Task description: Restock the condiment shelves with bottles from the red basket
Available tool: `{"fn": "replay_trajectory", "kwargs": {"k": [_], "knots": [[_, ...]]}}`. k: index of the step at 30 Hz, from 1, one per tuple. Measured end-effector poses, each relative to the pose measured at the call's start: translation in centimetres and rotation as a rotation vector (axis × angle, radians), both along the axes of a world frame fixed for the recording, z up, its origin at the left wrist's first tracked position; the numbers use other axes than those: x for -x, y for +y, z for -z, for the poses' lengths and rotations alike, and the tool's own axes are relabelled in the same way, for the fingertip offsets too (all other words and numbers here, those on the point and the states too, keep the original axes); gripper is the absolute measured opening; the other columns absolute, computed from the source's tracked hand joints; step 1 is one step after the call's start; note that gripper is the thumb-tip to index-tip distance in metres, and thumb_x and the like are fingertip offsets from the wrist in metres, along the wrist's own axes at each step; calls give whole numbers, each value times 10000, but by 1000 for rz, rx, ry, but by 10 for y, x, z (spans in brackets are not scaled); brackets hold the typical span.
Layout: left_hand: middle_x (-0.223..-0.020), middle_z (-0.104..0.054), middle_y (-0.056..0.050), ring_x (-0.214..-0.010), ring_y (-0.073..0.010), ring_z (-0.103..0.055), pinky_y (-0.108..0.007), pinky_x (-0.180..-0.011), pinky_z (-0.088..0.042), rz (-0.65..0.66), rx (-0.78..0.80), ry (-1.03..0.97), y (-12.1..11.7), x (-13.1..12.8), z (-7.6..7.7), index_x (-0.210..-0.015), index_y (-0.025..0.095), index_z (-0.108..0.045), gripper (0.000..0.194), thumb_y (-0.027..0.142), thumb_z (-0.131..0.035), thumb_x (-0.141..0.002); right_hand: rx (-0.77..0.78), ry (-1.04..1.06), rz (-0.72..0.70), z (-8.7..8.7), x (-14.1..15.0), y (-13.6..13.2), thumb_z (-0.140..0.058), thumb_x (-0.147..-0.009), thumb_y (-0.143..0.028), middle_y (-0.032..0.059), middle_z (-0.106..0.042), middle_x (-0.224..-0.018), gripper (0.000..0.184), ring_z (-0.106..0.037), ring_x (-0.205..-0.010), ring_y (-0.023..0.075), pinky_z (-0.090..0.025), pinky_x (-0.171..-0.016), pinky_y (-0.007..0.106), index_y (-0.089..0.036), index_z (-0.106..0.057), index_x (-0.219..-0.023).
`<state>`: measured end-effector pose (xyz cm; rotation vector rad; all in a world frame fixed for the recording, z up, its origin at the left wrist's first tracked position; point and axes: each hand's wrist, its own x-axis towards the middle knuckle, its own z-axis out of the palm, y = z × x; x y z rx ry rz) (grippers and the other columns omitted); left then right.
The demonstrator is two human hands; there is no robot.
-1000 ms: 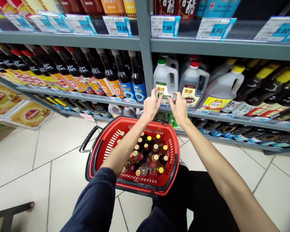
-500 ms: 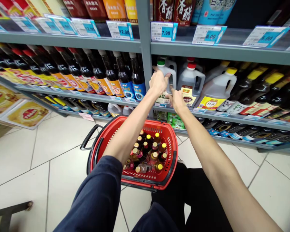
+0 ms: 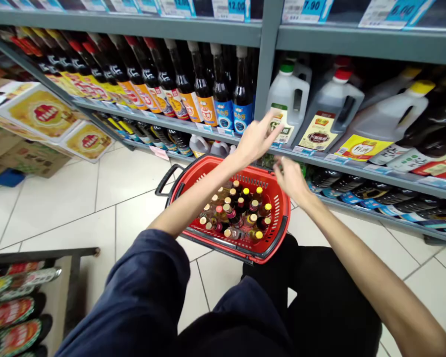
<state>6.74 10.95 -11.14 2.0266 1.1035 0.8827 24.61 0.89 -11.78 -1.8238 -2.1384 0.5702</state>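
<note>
My left hand (image 3: 258,139) is open, its fingers stretched apart in front of the label of a pale plastic jug with a green cap (image 3: 287,96). Nothing is in it, and whether a fingertip touches the jug I cannot tell. Lower and to the right, my right hand (image 3: 292,179) hovers by the far right corner of a red shopping basket (image 3: 278,210). Its fingers are loosely bent and apart, with nothing visible between them. Several small bottles (image 3: 238,210) with yellow, tan and red caps stand or lean in the basket, partly behind my left forearm.
Right of the green-capped jug stand a red-capped jug (image 3: 325,114) and a yellow-capped jug (image 3: 386,124). Dark sauce bottles (image 3: 200,89) line the shelf to the left. Printed cartons (image 3: 44,111) sit on the floor at left. A bottle rack (image 3: 72,287) juts in at lower left.
Both hands have come away from the green-capped jug's upper part and moved lower. The jug stays on the shelf. The view has tilted down and shifted left, bringing in the bottle rack.
</note>
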Motion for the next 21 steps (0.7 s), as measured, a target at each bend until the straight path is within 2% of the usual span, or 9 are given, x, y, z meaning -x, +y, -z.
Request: {"fn": "replay_trajectory", "kwargs": {"k": [3,6,8,11,14,15,16,19,21], "knots": [[-943,-778,-80,-827,-183,-719,-284,-820,-517,79,302,167,-90,65,56,-1170,138,-707,463,528,-501,-1033,292,-77,-182,7,15,-55,-515,-1017,-294,163,-753,-1155,302,-704,-1105,309,-544,-993,444,-152,-733,-1170],[-1052,-764,-108,-933,-224,-717,-291,-839,-526,199,549,468,-153,111,109,-1199,136,-704,478,523,-681,-919,466,-184,-273,10,26,-70,-505,-1027,-329,144,-767,-1136,300,-718,-1098,328,-555,-914,429,-194,-741,-1152],[-1072,-750,-126,-979,-245,-705,-296,-853,-516,247,586,644,-171,120,130,-1233,134,-679,473,472,-709,-903,515,-248,-282,11,30,-66,-481,-1036,-326,161,-763,-1141,317,-723,-1099,345,-550,-901,435,-187,-732,-1171],[-932,-734,-130,-892,-260,-695,-300,-772,-491,253,564,750,-175,113,135,-1130,121,-689,370,414,-703,-904,589,-297,-296,13,35,-60,-444,-1046,-293,192,-746,-1174,336,-719,-1122,365,-542,-918,457,-165,-725,-1178],[-751,-681,-77,-724,-222,-653,-279,-668,-442,270,526,751,-171,103,116,-907,147,-686,268,413,-713,-884,655,-284,-334,16,40,-64,-556,-1014,-340,165,-760,-1149,287,-742,-1075,338,-563,-894,415,-178,-735,-1171],[-718,-660,-57,-684,-200,-630,-270,-649,-424,272,503,740,-169,103,104,-853,158,-667,259,413,-700,-891,672,-269,-346,18,42,-67,-645,-972,-391,156,-759,-1171,326,-744,-1076,327,-571,-895,396,-185,-724,-1212],[-694,-638,-36,-651,-177,-602,-262,-636,-407,263,469,711,-167,103,90,-810,169,-642,259,409,-678,-901,688,-233,-357,20,44,-71,-746,-901,-442,162,-741,-1240,467,-731,-1120,328,-573,-921,387,-181,-695,-1284],[-616,-538,29,-565,-115,-481,-250,-602,-347,206,323,529,-151,109,23,-704,190,-549,317,416,-642,-906,691,29,-398,20,56,-79,-942,-653,-518,238,-574,-1491,1026,-596,-1343,368,-512,-1090,424,-113,-517,-1495],[-548,-428,63,-518,-93,-383,-257,-567,-300,158,238,405,-131,111,-38,-643,196,-488,386,442,-667,-881,629,313,-381,9,65,-80,-939,-647,-522,224,-581,-1483,1081,-595,-1335,356,-491,-1118,459,-119,-456,-1527]]}}
